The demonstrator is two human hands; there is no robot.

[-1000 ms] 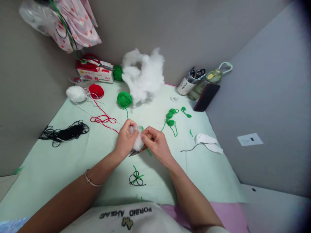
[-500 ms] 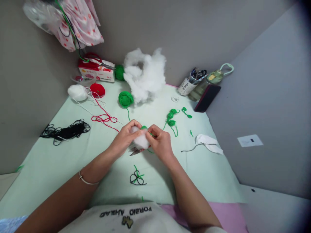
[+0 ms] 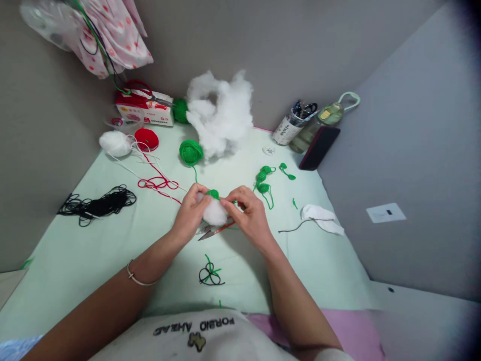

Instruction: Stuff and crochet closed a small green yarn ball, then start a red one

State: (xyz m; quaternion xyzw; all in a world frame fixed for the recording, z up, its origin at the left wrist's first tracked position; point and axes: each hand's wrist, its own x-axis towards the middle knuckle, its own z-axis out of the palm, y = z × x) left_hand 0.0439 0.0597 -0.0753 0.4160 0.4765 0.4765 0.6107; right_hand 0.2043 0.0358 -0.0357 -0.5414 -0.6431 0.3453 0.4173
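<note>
Holding white puff (image 3: 215, 213), green cap (image 3: 212, 193) pointing away

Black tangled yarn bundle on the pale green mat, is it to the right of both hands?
No, the black tangled yarn bundle lies on the pale green mat, left of the left hand.

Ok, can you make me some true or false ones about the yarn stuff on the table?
1. The left hand and right hand hold a white fluff ball. True.
2. The black yarn lies right of the hands. False: it lies to their left on the mat.
3. Scissors lie just under the hands. True.
4. The green yarn ball sits in the jar. False: it sits on the mat by the stuffing pile.
</note>
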